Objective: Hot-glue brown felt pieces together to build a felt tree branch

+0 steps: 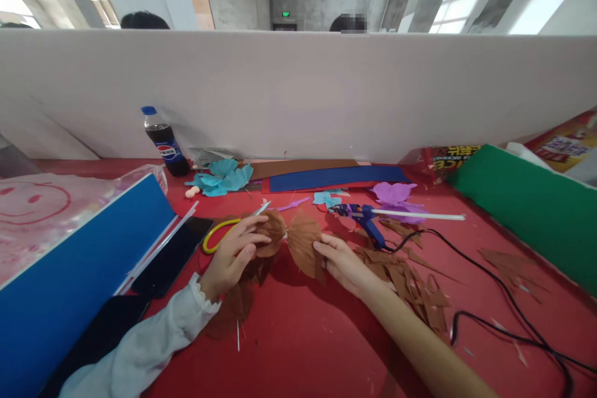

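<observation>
A brown crepe-paper bow [304, 242], fanned out on both sides and pinched at a pale middle, is held above the table between my two hands. My left hand [237, 254] has its fingers on the left fan, thumb below. The right fan's outer edge is gripped between the thumb and fingers of my right hand [344, 263]. Under my left hand lies more brown crepe paper [236, 311] with a thin white stick. Yellow-handled scissors [211, 237] lie just beyond my left hand, partly hidden by it.
A blue glue gun [368, 224] with a long glue stick lies behind my right hand, its black cord [494, 273] running right. Brown paper scraps [410, 283], turquoise paper flowers [221, 178], purple petals [396, 196], a cola bottle [166, 143] and phones [170, 258] surround the work. Blue and green boards flank it.
</observation>
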Tool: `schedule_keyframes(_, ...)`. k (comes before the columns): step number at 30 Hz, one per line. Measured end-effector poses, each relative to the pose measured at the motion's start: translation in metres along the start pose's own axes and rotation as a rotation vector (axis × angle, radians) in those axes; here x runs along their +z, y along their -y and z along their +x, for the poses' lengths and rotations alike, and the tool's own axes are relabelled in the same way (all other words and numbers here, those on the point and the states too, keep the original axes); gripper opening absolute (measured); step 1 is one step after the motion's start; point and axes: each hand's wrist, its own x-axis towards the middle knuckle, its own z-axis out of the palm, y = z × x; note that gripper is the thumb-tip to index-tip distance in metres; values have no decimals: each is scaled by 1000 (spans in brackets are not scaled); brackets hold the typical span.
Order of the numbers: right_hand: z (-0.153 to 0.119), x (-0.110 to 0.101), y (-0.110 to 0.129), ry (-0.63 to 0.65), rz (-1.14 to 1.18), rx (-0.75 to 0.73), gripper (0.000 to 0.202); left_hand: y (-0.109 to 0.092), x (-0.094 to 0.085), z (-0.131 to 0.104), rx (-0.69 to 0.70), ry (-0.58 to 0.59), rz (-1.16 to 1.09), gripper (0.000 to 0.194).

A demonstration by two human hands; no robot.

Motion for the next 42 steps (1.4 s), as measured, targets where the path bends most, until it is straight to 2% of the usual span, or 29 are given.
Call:
schedule_keyframes(6, -1, -3, -2, -183, -95, 14, 21, 2, 2, 3, -127, -81, -95, 42)
schedule_keyframes(9, -2, -4, -1, -237, -159, -15, 24, 5, 5, 3, -209, 2, -235, 46)
schedule_keyframes(11, -2, -4, 0, -234, -165, -54, 27, 5, 7, 4, -258, 64, -328, 47)
schedule_keyframes(13, -3, -4, 2, -213, -165, -80, 29, 3, 8, 4, -308, 78, -401, 45)
schedule_keyframes(15, -3, -5, 2, -194, -180, -81, 31, 2, 8, 5, -345, 25, -451, 40)
schedule_keyframes(17, -4, -8, 2, -178, -196, -71, 32, 4, 7, 7, -369, -89, -454, 37)
schedule_keyframes(20, -4, -12, -1, -167, -191, -69, 33, 9, 5, 9, -466, -228, -323, 31)
schedule_keyframes(23, -4, -12, -3, -158, -174, -89, 30, 14, 2, 8, -567, -280, -168, 24)
schedule_keyframes(25, -4, -12, -3, -156, -149, -106, 29, 14, -1, 6, -551, -320, -101, 21)
schedule_keyframes(28, -4, -10, -1, -160, -125, -117, 28, 8, -4, 2, -433, -400, -16, 17)
schedule_keyframes(30, -6, -8, 1, -136, -172, -126, 26, -3, -3, 1, -361, -450, 5, 15)
schedule_keyframes(32, -8, -5, 2, -102, -268, -143, 24, -17, 3, 0, -376, -472, -52, 13)
schedule_keyframes(37, -16, 11, 2, -80, -456, -167, 25, -41, 35, -4, -649, -269, -480, 35)
schedule_keyframes(40, -19, 21, 3, -38, -437, -153, 23, -42, 47, -10, -785, -96, -567, 30)
schedule_keyframes(42, -21, 26, 4, 15, -398, -118, 25, -42, 48, -11, -793, -85, -574, 26)
